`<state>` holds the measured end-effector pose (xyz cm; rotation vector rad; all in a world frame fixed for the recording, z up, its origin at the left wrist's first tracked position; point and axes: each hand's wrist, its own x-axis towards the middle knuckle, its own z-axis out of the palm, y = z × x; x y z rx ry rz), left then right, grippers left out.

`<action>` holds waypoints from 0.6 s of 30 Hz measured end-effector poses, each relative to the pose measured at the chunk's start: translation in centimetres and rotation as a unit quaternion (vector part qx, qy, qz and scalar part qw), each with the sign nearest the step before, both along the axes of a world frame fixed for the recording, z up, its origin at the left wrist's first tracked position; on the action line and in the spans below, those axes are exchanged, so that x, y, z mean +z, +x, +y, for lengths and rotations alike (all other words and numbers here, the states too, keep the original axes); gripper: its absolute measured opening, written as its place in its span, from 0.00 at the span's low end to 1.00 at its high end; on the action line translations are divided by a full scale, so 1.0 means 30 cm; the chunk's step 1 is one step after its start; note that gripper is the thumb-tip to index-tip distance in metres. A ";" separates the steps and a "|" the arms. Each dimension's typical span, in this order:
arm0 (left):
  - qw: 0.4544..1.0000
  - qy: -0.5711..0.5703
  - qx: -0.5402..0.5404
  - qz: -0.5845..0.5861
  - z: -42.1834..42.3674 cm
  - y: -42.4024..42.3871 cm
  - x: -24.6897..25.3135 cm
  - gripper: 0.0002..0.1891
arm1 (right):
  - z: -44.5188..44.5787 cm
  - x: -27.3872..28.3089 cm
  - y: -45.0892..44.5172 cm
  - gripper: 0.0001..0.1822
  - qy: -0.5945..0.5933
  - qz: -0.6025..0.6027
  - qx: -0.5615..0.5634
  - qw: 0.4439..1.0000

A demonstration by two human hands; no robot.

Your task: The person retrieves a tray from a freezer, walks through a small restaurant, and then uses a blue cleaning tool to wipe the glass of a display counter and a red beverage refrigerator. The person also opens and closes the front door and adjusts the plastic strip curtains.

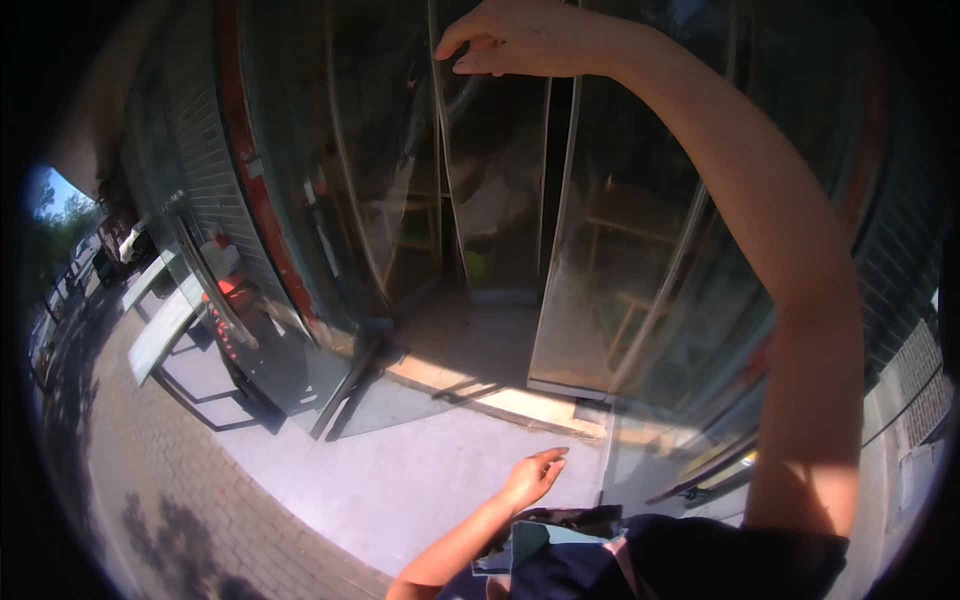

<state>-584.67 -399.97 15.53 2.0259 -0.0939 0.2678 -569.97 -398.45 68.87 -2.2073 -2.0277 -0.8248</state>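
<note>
Clear plastic door-curtain strips hang across a doorway in front of me. My right hand is raised high against them, the arm reaching up from the right. Its fingers are bent near the edge of one strip; whether they grip it is hard to see. Lower down, my left hand hovers before my body over the pale pavement, with nothing in it and its fingers slightly apart. A dark gap shows between the middle strip and a right-hand strip.
Glass door leaves stand swung outward at the left and right. A sunlit threshold crosses the doorway. White-topped tables and a red object stand outside at left, beside brick paving. Furniture shows dimly through the curtain.
</note>
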 end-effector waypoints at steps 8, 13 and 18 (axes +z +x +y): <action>0.997 -0.005 -0.007 0.076 0.250 0.288 -0.117 0.17 | 0.048 -0.573 0.650 0.17 -0.109 0.115 -0.164 0.974; 0.991 0.038 0.070 0.109 0.495 0.615 -0.167 0.18 | 0.211 -0.940 1.040 0.17 -0.193 0.246 -0.173 0.934; 0.988 0.047 0.148 0.020 0.766 0.991 -0.066 0.22 | 0.517 -1.377 1.457 0.20 -0.225 0.337 -0.101 0.909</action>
